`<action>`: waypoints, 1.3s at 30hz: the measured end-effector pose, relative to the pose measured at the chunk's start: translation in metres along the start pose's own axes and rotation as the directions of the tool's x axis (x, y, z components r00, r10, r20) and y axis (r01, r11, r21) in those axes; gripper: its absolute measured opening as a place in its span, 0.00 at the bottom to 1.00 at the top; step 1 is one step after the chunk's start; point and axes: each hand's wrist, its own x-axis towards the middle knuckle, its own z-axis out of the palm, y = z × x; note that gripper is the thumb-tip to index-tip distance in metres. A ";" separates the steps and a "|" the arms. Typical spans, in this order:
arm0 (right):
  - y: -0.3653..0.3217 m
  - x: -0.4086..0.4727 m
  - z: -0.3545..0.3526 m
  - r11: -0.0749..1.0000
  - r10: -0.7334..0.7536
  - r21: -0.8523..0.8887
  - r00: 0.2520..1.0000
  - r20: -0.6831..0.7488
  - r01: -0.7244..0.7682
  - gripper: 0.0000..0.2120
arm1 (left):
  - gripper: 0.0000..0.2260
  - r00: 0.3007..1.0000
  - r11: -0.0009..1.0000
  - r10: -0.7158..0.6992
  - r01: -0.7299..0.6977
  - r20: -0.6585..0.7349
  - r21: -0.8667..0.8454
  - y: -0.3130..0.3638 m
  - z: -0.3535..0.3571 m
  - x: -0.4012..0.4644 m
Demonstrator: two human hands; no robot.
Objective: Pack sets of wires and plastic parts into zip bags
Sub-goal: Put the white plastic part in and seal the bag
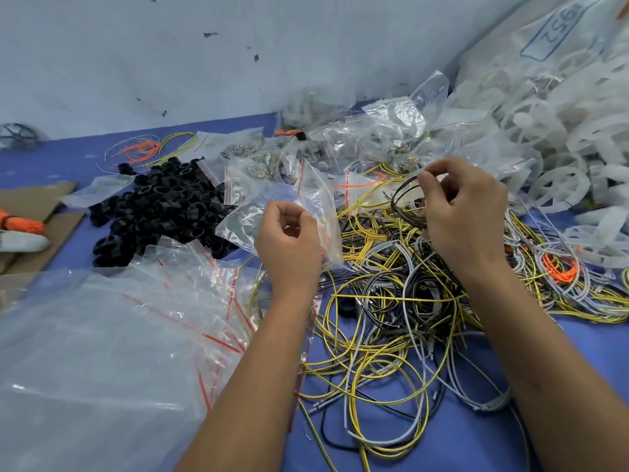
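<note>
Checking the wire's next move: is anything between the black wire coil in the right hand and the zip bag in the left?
Nothing visible. The right hand pinches the black wire coil beside the zip bag held by the left hand; only open air between.

Head-worn view, looking forward and down

One wide-angle camera sits close above the blue table point(578, 403), facing the pale wall point(238, 46) at twelve o'clock; both forearms enter from six o'clock, and edges curve with the lens.
</note>
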 end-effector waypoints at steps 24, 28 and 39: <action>-0.009 0.000 0.002 0.780 0.172 0.529 0.928 0.332 -0.334 0.03 | 0.14 0.945 0.968 0.233 -0.247 0.230 0.037 0.004 0.003 -0.011; -0.012 -0.001 0.002 0.907 0.073 0.389 0.970 0.233 -0.161 0.05 | 0.13 0.904 0.920 0.362 -0.386 0.227 0.070 0.010 0.007 -0.016; -0.015 -0.007 0.004 0.959 -0.227 -0.159 0.972 0.061 0.234 0.05 | 0.09 0.791 0.777 0.575 -0.608 0.210 0.162 0.015 0.008 -0.022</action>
